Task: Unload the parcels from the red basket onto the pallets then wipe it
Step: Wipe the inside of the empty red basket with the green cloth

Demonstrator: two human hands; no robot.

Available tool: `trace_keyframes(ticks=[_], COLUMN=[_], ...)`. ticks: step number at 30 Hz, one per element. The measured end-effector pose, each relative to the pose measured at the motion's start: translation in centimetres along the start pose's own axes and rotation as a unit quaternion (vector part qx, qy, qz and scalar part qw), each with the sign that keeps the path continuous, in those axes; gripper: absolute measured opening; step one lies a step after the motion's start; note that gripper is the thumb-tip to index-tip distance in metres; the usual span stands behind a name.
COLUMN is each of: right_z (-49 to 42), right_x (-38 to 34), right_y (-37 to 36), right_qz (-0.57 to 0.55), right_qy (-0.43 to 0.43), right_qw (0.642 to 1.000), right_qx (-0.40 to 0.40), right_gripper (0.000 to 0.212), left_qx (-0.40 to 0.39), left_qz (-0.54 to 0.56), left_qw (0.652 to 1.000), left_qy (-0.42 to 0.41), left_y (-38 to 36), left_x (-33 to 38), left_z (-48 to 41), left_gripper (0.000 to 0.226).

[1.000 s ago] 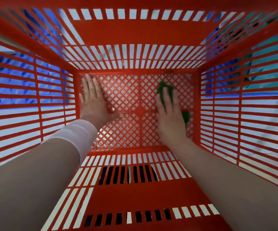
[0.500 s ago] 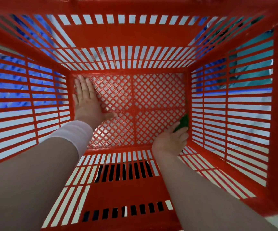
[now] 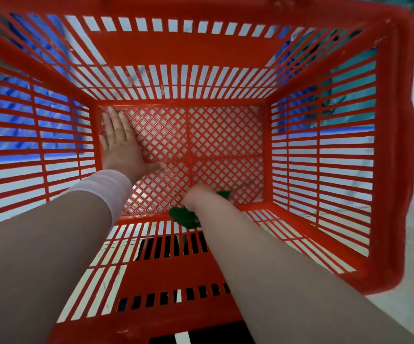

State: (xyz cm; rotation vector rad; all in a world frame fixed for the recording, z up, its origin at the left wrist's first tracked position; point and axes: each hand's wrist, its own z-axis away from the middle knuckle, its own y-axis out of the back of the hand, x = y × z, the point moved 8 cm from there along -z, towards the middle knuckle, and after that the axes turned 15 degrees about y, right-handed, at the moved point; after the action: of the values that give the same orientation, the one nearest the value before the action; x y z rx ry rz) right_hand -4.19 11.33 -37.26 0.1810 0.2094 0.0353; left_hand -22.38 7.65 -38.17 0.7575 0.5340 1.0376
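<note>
Left grip (image 3: 120,145) is released, palm flat on the mesh floor of the red basket (image 3: 201,50), probably to brace it for wiping. Right grip (image 3: 198,194) covers the green cloth (image 3: 183,217) against the near floor edge; its fingers are hidden, so a grasp cannot be confirmed. The basket surrounds both grips, mouth toward the person, with its long axis apparently running from left grip to right.

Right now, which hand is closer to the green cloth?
Right. The right hand is right on the green cloth, by the basket floor's near edge. The left hand lies flat in the far left corner, away from it.
</note>
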Motion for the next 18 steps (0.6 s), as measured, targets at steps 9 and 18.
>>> trace_keyframes(ticks=[9, 18], right_z=[11.2, 25.2], right_x=[-1.5, 0.0], right_y=[9.6, 25.4], right_qz=[-0.189, -0.046], right_qy=[0.196, 0.316], right_qw=[0.956, 0.794], right_qx=[0.107, 0.517], right_gripper=[0.024, 0.044], left_qx=[-0.021, 0.163], left_qz=[-0.076, 0.164], left_qw=[0.994, 0.916], left_qy=[-0.072, -0.327], left_y=[5.8, 17.6], left_x=[4.5, 16.6], left_z=[4.2, 16.3], left_gripper=[0.115, 0.037])
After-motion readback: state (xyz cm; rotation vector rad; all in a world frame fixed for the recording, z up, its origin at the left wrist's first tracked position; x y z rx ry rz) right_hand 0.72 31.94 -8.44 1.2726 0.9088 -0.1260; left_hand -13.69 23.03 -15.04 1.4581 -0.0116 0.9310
